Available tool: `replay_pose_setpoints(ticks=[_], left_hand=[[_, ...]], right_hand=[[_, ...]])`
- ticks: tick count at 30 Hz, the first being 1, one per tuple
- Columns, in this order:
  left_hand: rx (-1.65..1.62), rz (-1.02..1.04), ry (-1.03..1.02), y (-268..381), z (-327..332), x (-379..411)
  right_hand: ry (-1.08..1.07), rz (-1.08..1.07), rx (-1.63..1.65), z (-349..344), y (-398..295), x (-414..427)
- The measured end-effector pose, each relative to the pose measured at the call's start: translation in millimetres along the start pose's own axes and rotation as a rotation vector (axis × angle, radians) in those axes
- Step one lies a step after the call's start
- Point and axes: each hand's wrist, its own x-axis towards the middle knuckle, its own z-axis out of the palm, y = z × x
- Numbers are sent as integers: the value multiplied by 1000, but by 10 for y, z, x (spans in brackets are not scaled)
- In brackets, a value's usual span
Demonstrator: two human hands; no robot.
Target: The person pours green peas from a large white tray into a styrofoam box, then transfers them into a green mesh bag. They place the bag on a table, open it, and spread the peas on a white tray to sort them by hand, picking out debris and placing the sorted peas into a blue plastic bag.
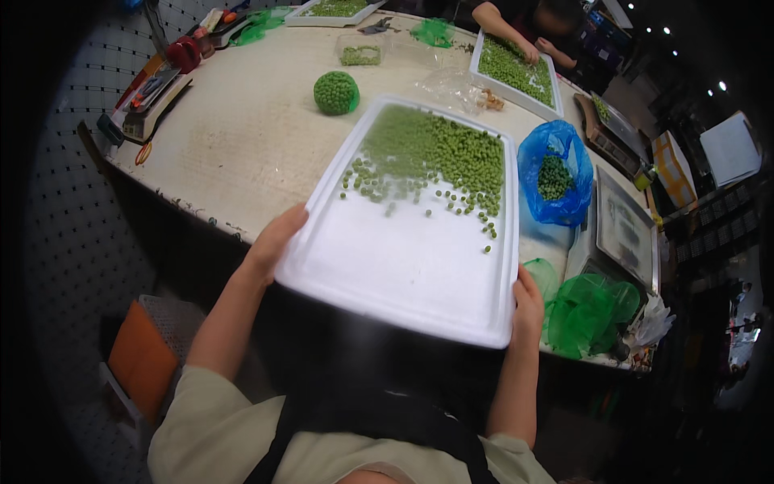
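Observation:
A white plastic tray [387,260] is held between my two hands, its near end out past the table's front edge. My left hand [278,239] grips its left side and my right hand [527,302] its right side. Green peas [465,157] are heaped over the far half; a few lie loose nearer the middle, and those at the far left look blurred. Beyond the tray's left side a green mesh bag packed with peas [334,93] sits on the table. Right beside the tray stands an open blue plastic bag [559,209] with darker green peas inside.
Across the pale table [242,121], a co-worker's hand [530,53] touches peas in another white tray [517,100]. Green mesh bags [583,314] lie near a large scale [629,230] at right. Another scale [154,109] and scissors [143,153] are at left. A clear container [361,55] holds peas.

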Motion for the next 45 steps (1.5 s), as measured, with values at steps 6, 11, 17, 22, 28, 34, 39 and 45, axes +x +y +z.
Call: replay_pose_setpoints(ticks=[6, 11, 17, 22, 28, 34, 39, 45], left_hand=[[95, 33, 46, -110, -86, 124], [238, 48, 26, -122, -252, 377], [398, 94, 99, -315, -287, 441], [396, 153, 72, -285, -299, 444], [483, 154, 74, -352, -216, 697], [679, 224, 216, -552, -231, 847], [770, 179, 255, -610, -271, 732], [807, 166, 237, -567, -201, 677]], right_hand=[[117, 49, -45, 50, 158, 144], [92, -36, -125, 163, 316, 269], [95, -104, -206, 168, 457, 269], [53, -139, -228, 118, 521, 347], [8, -176, -406, 56, 589, 706], [7, -188, -495, -18, 698, 889], [5, -242, -676, -81, 742, 723], [-48, -268, -486, -132, 772, 603]])
